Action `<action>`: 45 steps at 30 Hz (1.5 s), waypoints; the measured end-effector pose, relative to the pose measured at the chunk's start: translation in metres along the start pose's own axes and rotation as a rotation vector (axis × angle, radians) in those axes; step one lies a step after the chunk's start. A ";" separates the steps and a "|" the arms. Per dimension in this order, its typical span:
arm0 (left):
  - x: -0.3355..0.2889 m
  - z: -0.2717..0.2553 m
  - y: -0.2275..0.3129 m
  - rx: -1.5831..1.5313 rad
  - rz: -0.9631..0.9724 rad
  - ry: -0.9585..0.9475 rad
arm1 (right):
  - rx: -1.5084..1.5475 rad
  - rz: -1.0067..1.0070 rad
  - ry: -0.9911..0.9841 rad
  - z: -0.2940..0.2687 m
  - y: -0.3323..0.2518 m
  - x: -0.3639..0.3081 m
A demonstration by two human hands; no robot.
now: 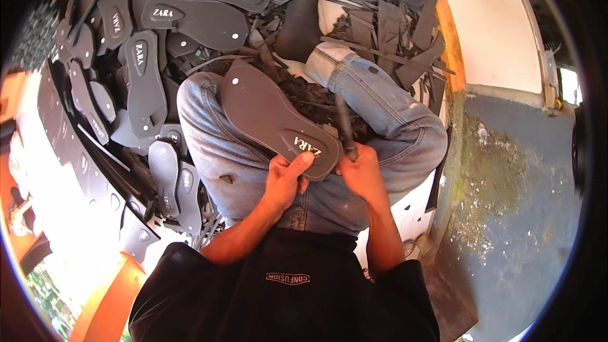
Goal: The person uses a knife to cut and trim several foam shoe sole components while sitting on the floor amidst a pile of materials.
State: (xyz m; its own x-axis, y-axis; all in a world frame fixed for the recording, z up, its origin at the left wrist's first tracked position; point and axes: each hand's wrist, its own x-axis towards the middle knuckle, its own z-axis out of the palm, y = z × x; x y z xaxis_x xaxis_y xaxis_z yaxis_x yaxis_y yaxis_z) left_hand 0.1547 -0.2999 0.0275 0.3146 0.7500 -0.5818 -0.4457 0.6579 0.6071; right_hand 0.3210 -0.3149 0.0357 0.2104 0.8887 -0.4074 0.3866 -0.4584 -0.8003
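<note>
My left hand (285,180) grips the heel end of a dark grey sandal sole (266,107), thumb on top beside the pale lettering and fingers underneath. The sole lies slanted over my lap, its wide toe end with a white dot pointing up and left. Closed around a long, narrow, dark blade-like tool (345,123), my right hand (362,171) is at the right edge of the heel. The tool points away from me and is blurred, so its exact kind is unclear.
Many similar soles (145,82) lie heaped at the left and far side. Dark strips and offcuts (361,28) are piled beyond my crossed legs (386,104) in jeans. An orange-yellow edge (451,31) runs along the right, beside a stained blue-grey floor (525,171).
</note>
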 end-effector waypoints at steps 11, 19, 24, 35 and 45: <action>0.025 -0.044 0.071 -0.066 0.049 0.262 | 0.474 0.185 -0.364 0.004 -0.025 -0.039; 0.036 -0.053 0.116 0.296 -0.117 -0.075 | 0.003 0.015 -0.061 0.009 -0.006 -0.055; 0.022 -0.037 0.110 0.271 -0.179 -0.179 | -0.170 -0.034 -0.021 0.008 -0.007 -0.047; 0.021 -0.021 0.104 0.494 -0.189 -0.228 | -0.331 -0.214 -0.025 0.007 -0.018 -0.016; 0.026 -0.012 0.092 0.544 -0.183 -0.247 | 0.558 0.212 -0.318 -0.019 -0.045 0.029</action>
State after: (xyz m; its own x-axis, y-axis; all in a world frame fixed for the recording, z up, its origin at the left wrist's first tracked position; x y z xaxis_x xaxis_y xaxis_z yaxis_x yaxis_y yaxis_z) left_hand 0.1114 -0.2210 0.0616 0.5593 0.5726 -0.5994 0.1041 0.6688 0.7361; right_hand 0.3270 -0.2691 0.0686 -0.0771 0.7790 -0.6223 -0.1735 -0.6251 -0.7610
